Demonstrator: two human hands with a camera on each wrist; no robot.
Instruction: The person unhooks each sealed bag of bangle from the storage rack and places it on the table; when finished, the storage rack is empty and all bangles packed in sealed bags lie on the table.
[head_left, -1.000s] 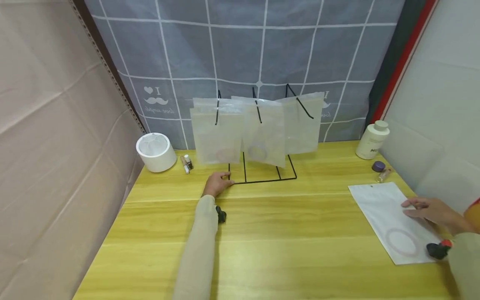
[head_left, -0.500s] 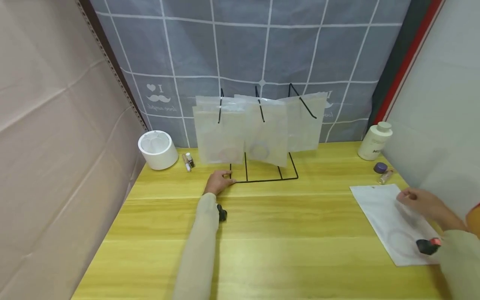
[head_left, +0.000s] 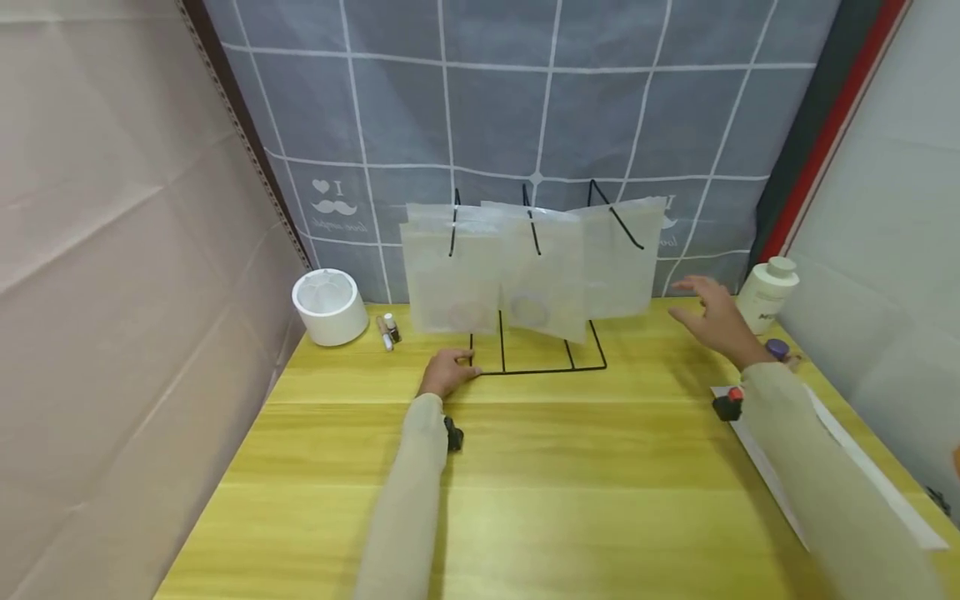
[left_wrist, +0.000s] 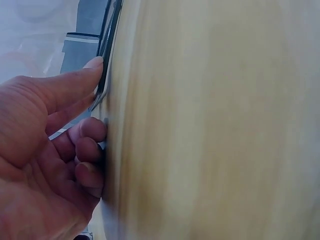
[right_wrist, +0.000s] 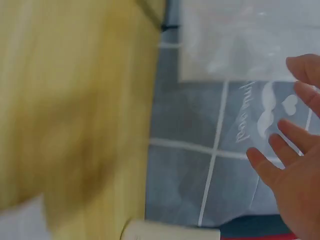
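Note:
A black wire rack stands at the back of the table, with translucent bags hanging from its three hooks: a left bag, a middle bag and a right bag. My left hand pinches the front left corner of the rack's base; in the left wrist view, the thumb lies along the black wire. My right hand is raised beside the right bag, holding nothing, its fingers spread. Under the right forearm a flat white bag lies on the table, mostly hidden.
A white round container and small vials stand to the left of the rack. At the back right are a white bottle and a purple cap. A grey checked curtain hangs behind, with pale walls at both sides.
My right hand has left the flat white bag and moved forward and left, up toward the hanging right bag. My left hand has stayed at the rack's corner.

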